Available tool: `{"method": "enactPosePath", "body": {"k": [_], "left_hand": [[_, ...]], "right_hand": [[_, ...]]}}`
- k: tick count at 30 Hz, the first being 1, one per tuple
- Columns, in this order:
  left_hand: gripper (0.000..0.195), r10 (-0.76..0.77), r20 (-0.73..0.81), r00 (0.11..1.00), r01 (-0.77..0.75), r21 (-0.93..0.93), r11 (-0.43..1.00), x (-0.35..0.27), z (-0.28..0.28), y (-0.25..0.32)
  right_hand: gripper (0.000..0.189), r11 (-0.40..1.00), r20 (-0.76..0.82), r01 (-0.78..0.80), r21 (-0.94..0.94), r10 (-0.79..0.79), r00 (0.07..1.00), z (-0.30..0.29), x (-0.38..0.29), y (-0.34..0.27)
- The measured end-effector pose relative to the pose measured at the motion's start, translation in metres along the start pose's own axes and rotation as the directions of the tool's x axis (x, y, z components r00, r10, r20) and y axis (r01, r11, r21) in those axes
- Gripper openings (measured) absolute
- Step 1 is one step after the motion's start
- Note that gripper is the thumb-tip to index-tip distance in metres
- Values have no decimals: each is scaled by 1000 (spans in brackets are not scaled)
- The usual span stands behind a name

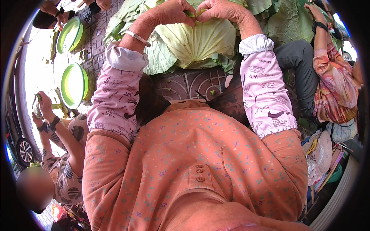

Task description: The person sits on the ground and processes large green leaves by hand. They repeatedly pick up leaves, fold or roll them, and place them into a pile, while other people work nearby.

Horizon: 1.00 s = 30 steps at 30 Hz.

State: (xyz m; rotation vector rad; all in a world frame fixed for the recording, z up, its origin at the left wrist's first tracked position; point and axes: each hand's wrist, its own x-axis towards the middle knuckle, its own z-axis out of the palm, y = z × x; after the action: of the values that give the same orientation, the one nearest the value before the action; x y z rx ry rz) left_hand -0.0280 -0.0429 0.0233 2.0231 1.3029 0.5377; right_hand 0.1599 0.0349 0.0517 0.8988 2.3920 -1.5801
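Note:
My left hand (174,13) and my right hand (221,11) meet at the top of the view, fingertips almost touching. Between the left thumb and fingers is a small green leaf piece (189,14). The right thumb and fingers pinch a yellowish-green leaf piece (201,12); whether the two pieces are joined cannot be made out. Just below my hands lies a large pale cabbage leaf (199,40), its ribs fanning out from the stem end. It rests on a heap of greener cabbage leaves (160,56) in front of my knees.
Two lime-green basins (87,83) (81,31) stand on the paving to the left. A person at left holds a greenish thing (37,107). Another person's grey-trousered leg (297,57) is close on my right. Bags and a pale hat (323,147) lie behind it.

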Motion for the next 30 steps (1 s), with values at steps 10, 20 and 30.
{"method": "enactPosePath", "body": {"k": [10, 20, 30], "left_hand": [[25, 8, -1, 1000, -8, -141, 990, -2, -5, 0], [22, 0, 7, 1000, 1, -135, 991, -5, -8, 2], [59, 304, -802, 515, 29, 371, 928, -5, -20, 4]], "right_hand": [[15, 997, -25, 1, -74, -3, 1000, -3, -3, 0], [15, 999, -28, -15, -51, 13, 1000, -1, -9, -6], [15, 992, -355, 102, 78, -68, 932, -4, -11, -10]]}}
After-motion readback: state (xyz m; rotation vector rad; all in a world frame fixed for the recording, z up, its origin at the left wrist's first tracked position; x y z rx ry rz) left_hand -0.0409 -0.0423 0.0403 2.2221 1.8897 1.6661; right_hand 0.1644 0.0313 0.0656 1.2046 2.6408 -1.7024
